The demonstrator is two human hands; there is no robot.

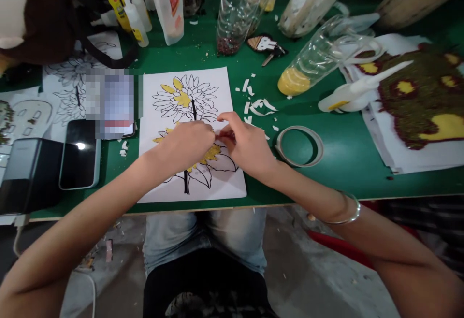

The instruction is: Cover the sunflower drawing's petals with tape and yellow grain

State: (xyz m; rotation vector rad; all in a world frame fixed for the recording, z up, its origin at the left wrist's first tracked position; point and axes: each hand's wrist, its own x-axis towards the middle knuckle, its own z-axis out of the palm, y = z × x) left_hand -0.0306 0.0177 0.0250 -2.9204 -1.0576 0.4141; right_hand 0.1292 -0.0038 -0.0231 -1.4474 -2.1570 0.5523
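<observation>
A white sheet with a line drawing of two flowers (pixel 232 98) lies before me on the green table. Some petals and flower centres carry yellow grains. Above the lower flower, my left hand (pixel 194 141) is closed, knuckles up, its fingertips hidden from view. My right hand (pixel 252 149) meets it from the right, with thumb and fingers bent into a pinch. The fingertips of both hands come together over the sheet. Anything between them is too small or too covered to make out.
White paper scraps (pixel 259 108) and a tape ring (pixel 300 146) lie right of the sheet. Beyond are a bottle with yellow grains (pixel 295 81), a glue bottle (pixel 348 95) and keys (pixel 266 45). A phone (pixel 80 153) and a dark box (pixel 34 175) sit left.
</observation>
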